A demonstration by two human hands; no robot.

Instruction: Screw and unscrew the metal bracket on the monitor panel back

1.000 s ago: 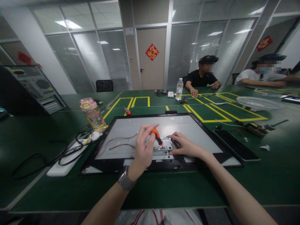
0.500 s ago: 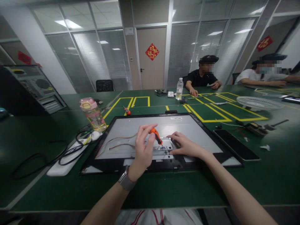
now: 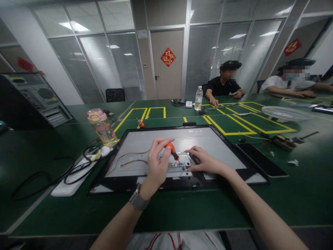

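Note:
My left hand (image 3: 158, 161), with a watch on its wrist, is closed around an orange-and-black screwdriver (image 3: 171, 150). The screwdriver leans with its tip down at a small circuit board (image 3: 180, 165) on a metal plate. That plate sits on the grey back of a flat display panel (image 3: 215, 146) with a black frame, lying flat on the table. My right hand (image 3: 204, 161) rests at the right end of the board, thumb and fingers apart, fingertips touching the plate area. Thin wires (image 3: 134, 160) run left from under my left hand.
Left of the panel are a pink-lidded bottle (image 3: 102, 128), a white power strip (image 3: 74, 178) and black cables. A phone (image 3: 260, 159) lies to the right. Beyond the panel are a red screwdriver (image 3: 141, 123) and a water bottle (image 3: 198, 99). Two people sit across the table.
The view has shifted very slightly. Both hands and the screwdriver stay at the same place on the panel.

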